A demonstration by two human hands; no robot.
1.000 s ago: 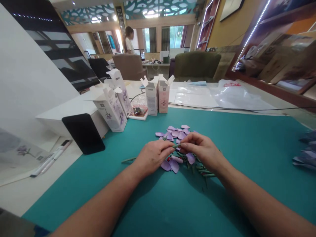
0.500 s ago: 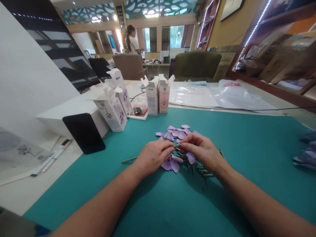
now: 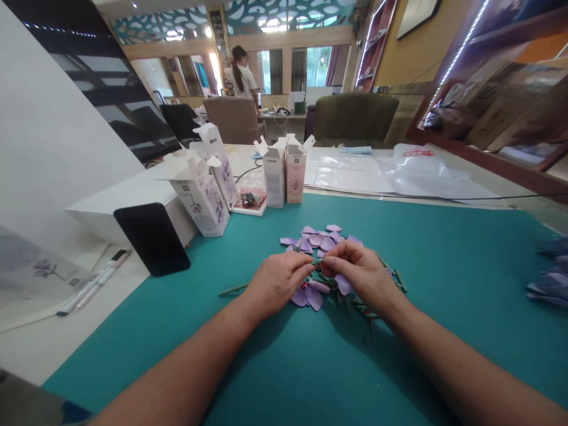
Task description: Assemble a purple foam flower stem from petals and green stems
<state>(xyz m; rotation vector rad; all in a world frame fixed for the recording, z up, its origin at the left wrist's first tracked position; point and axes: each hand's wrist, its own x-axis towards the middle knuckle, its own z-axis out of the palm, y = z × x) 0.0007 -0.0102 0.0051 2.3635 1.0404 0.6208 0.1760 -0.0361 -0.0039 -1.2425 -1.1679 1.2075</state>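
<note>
My left hand (image 3: pixel 275 283) and my right hand (image 3: pixel 357 271) meet fingertip to fingertip over a teal mat (image 3: pixel 444 284). Both pinch a small green stem piece (image 3: pixel 317 262) between thumb and fingers. A long thin green stem (image 3: pixel 231 289) sticks out to the left from under my left hand. Beneath and beyond the hands lies a heap of purple petals (image 3: pixel 316 238). Several short green stem pieces (image 3: pixel 390 277) lie under and to the right of my right hand.
Open white cartons (image 3: pixel 202 195) and two more cartons (image 3: pixel 284 170) stand at the mat's far edge. A black phone (image 3: pixel 151 238) leans against a white box, with pens (image 3: pixel 91 287) at left. More purple pieces (image 3: pixel 548 278) lie at the right edge. A person (image 3: pixel 239 74) stands far back.
My hands have barely moved, still pinching the stem piece. My right hand shifted slightly left, uncovering more green pieces. The person at the back has turned and stepped right.
</note>
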